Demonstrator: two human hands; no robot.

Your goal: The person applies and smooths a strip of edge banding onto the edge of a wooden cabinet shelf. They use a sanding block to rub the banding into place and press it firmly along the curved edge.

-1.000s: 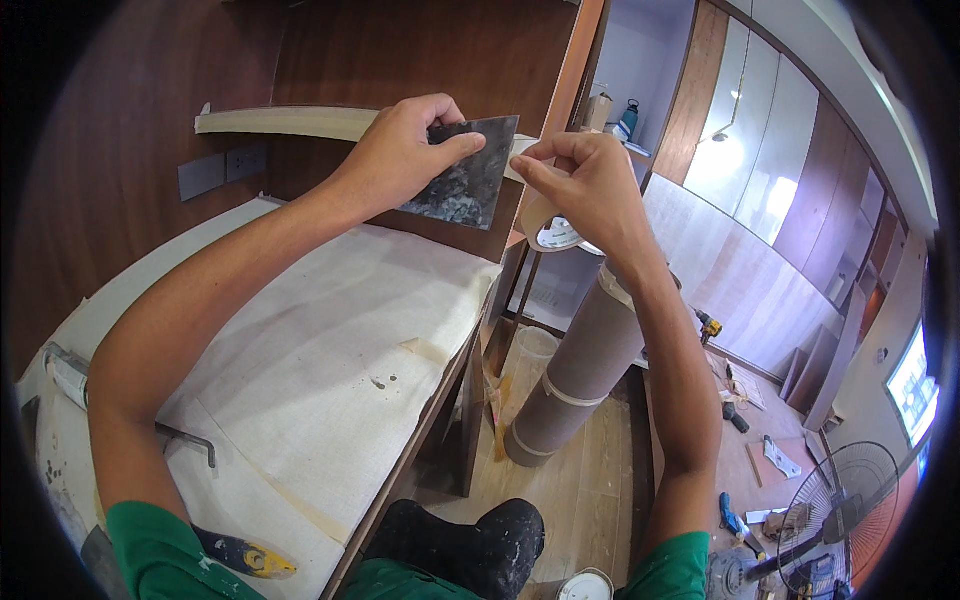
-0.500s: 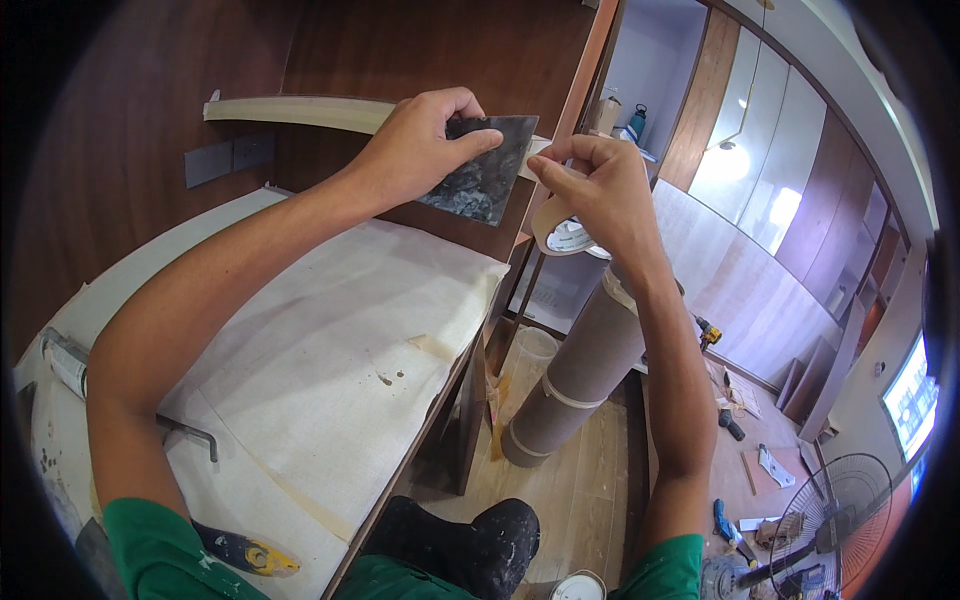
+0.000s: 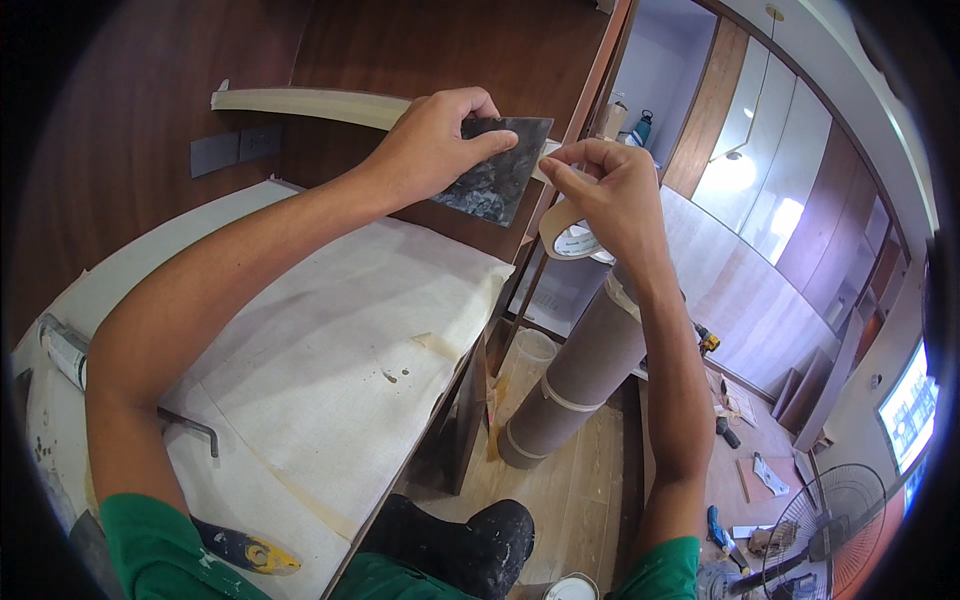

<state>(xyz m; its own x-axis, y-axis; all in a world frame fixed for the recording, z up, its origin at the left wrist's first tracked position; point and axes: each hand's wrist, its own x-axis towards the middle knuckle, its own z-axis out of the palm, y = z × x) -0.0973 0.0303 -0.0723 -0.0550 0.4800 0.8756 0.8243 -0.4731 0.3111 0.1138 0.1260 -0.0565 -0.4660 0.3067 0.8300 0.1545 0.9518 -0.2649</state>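
The left hand [image 3: 432, 143] gripped a flat, dark metal scraper blade [image 3: 497, 178], its surface mottled with dried grey smears, held up against the brown wood wall. The right hand [image 3: 610, 195] pinched the pale strip of masking tape [image 3: 551, 160] at the blade's edge, the tape roll [image 3: 575, 235] apparently hanging around its lower fingers. Below, the table [image 3: 330, 330] lay covered in creased, off-white sheeting, a caulking gun [image 3: 70, 355] near its left edge.
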